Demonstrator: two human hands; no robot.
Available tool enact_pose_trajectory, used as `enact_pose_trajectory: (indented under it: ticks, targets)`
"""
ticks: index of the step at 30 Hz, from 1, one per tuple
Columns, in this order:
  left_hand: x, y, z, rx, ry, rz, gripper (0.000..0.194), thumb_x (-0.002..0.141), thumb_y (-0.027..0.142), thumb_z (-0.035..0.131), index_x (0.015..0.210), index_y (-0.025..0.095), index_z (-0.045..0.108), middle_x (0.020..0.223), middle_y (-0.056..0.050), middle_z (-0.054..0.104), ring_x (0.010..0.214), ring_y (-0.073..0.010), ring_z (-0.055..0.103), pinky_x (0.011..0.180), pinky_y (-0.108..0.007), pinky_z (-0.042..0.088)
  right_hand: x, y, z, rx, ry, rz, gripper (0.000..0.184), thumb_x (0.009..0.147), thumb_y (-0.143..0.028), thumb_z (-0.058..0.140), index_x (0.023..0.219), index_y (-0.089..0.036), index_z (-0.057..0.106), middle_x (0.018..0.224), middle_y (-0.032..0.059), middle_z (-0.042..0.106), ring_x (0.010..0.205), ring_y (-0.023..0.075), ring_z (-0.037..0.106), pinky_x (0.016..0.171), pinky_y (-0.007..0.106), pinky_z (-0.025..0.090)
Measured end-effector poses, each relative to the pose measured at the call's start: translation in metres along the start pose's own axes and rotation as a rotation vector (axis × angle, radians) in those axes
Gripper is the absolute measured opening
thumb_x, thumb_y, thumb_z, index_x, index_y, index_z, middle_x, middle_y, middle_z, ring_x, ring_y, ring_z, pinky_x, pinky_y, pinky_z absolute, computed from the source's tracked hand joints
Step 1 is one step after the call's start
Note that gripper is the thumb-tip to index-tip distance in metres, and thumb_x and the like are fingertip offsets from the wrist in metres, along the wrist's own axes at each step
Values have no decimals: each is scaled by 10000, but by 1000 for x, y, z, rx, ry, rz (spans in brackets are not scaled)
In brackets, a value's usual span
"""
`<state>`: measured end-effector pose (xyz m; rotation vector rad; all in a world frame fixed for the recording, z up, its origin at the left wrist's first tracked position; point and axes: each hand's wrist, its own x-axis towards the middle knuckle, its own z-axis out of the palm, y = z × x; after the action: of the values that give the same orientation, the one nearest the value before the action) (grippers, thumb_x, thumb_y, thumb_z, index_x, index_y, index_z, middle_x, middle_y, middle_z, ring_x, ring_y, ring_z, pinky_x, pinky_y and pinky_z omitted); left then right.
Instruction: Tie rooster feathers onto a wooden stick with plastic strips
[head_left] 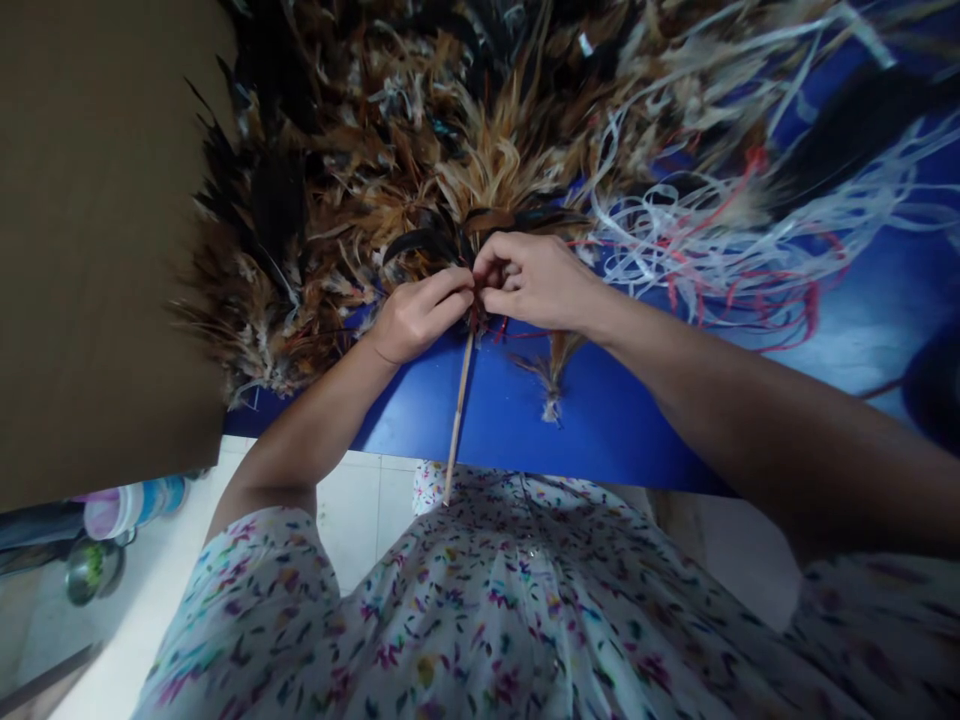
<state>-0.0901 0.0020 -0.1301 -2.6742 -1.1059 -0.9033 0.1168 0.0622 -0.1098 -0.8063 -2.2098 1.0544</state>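
A thin wooden stick slants up from near my lap to a tuft of tan and black feathers, like a feather duster. My left hand is closed, its fingertips pinched around the stick where the feathers begin. Against those fingertips, my right hand is also closed in a pinch with curled fingers; what lies between them is hidden. Thin red string shows just below the right hand. A small loose tuft of brown feathers lies on the blue tabletop near my right forearm.
A large heap of brown and black feathers covers the table's back and left. Tangled white plastic strips and red strands lie at the right. A brown board rises at the left. A dark round object is at the right edge.
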Motion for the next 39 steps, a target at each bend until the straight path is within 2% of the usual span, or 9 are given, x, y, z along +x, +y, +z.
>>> enact_pose_trajectory:
  ticks: [5,10,20,32,39]
  targets:
    - [0,0,1,-18,-4,-45,224,1011,281,460,1095,183,643,1059,-54,695,966,-135,680,837,-260,562,0,-1,0,-55,23,10,101,736,-171,594,819,-180,651,833,27,638,770,159,555,733,317,419]
    - [-1,-1,1,-10,5,-19,211,1001,269,477,1066,188,661,1067,-65,697,986,-149,682,837,-271,568,-2,-2,0,-70,41,16,124,723,-173,591,828,-186,656,820,26,642,748,158,543,708,309,414]
    - [-4,-3,1,-70,-32,-67,227,995,274,478,1125,214,655,1125,-56,688,1023,-154,680,875,-284,566,0,-4,-2,-91,-1,-1,107,717,-170,608,810,-175,660,848,37,635,768,163,560,721,315,416]
    - [-4,-5,0,-21,-40,-35,229,990,253,475,1108,216,669,1155,-61,692,1026,-163,684,848,-302,583,0,-3,-1,-131,-15,6,96,736,-188,607,820,-196,654,864,45,634,796,180,559,710,319,426]
    - [-6,-6,1,-63,-44,-43,265,992,263,474,1186,243,653,1185,-62,689,1068,-176,685,860,-323,587,0,-3,-3,-144,-32,-4,93,748,-205,605,828,-197,653,856,40,633,785,174,551,724,325,425]
